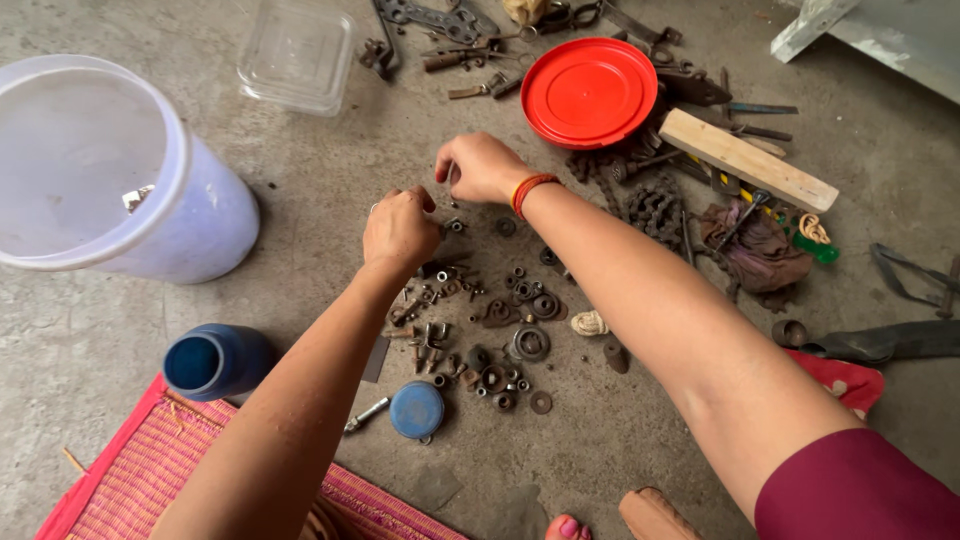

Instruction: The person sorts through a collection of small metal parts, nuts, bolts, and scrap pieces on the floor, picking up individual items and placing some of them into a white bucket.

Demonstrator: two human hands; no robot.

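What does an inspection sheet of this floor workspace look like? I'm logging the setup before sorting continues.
Surface: bare concrete floor, woven mat at near edge.
Job's things: small rusty nuts, washers and bearings scattered beneath both hands.
Clutter: red lid, wood block, chain, rag, white bucket, blue jar, blue cap.
Grippers: left hand and right hand with fingers curled over the parts; contents hidden.
Cables: nothing seen.
Surroundings: old tools at the top.

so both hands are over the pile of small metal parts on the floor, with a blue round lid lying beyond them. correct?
Not quite: the round lid beyond the hands is red, not blue, as the head view shows. The rest holds: left hand and right hand are over the small metal parts on the floor.
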